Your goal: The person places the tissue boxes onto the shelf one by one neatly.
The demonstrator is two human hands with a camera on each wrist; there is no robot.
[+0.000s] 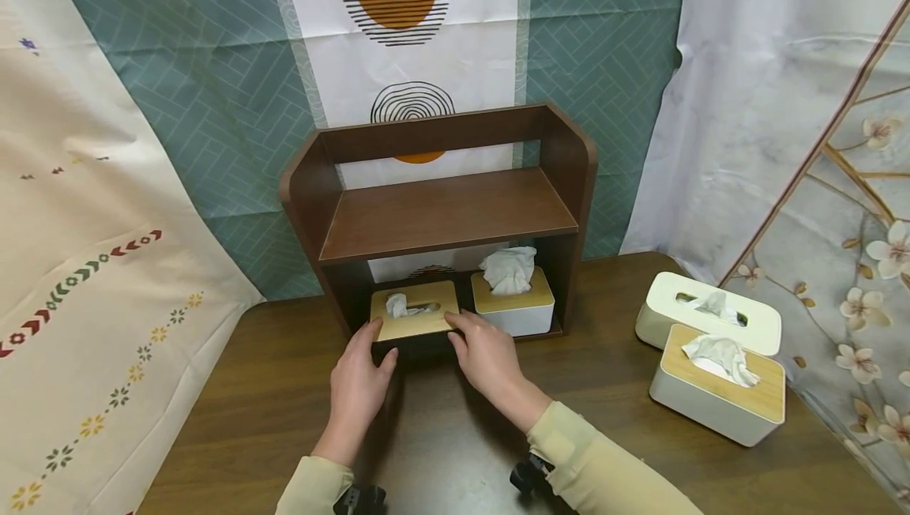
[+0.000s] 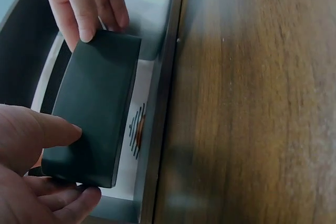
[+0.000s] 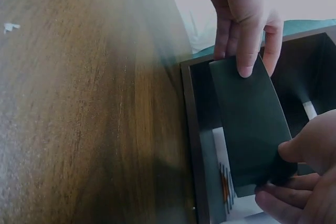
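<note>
A black tissue box with a light wooden lid and a white tissue in its slot is at the left of the shelf unit's lower compartment. My left hand grips its left end, and my right hand holds its right end. In the left wrist view, the box's dark front face shows between the thumbs, with fingers wrapped behind the ends. The right wrist view shows the same dark face, tilted, inside the shelf frame. Right of it stands a white tissue box with a wooden lid.
The brown two-tier shelf unit stands on a wooden table before a patterned cloth backdrop. At the table's right are an all-white tissue box and a white one with a wooden lid. A floral curtain hangs beyond them.
</note>
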